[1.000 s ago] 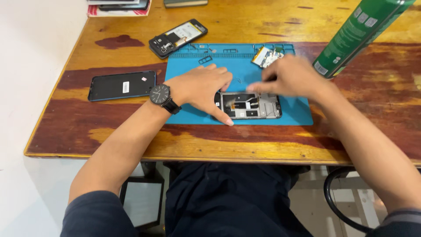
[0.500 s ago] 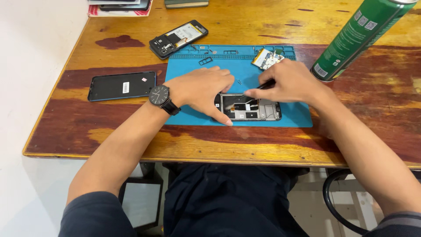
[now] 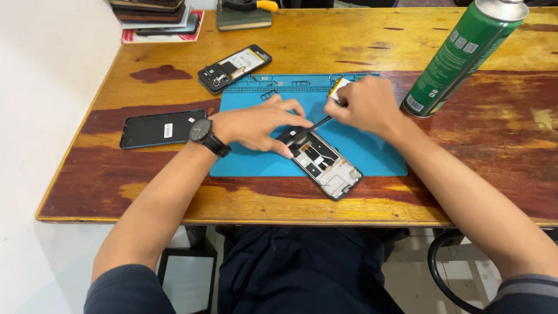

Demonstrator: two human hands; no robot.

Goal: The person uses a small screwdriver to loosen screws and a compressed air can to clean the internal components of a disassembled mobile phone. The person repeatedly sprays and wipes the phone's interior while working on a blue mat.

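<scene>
Opened phone [image 3: 323,164], back cover off and circuitry exposed, lies at an angle at the centre of the frame, its lower end past the front edge of a blue work mat [image 3: 372,152] on the wooden surface [image 3: 325,40]. The left hand [image 3: 256,123], a black wristwatch [image 3: 201,131] at its wrist, presses flat on the phone's upper end, fingers spread, apparently to steady it. The right hand [image 3: 361,104] has its fingers closed around a thin dark tool [image 3: 311,126], the tip meeting the phone's top corner. Two more phones [image 3: 161,128] [image 3: 233,68] lie in the left half of the frame; a green spray can [image 3: 465,55] stands at upper right.
</scene>
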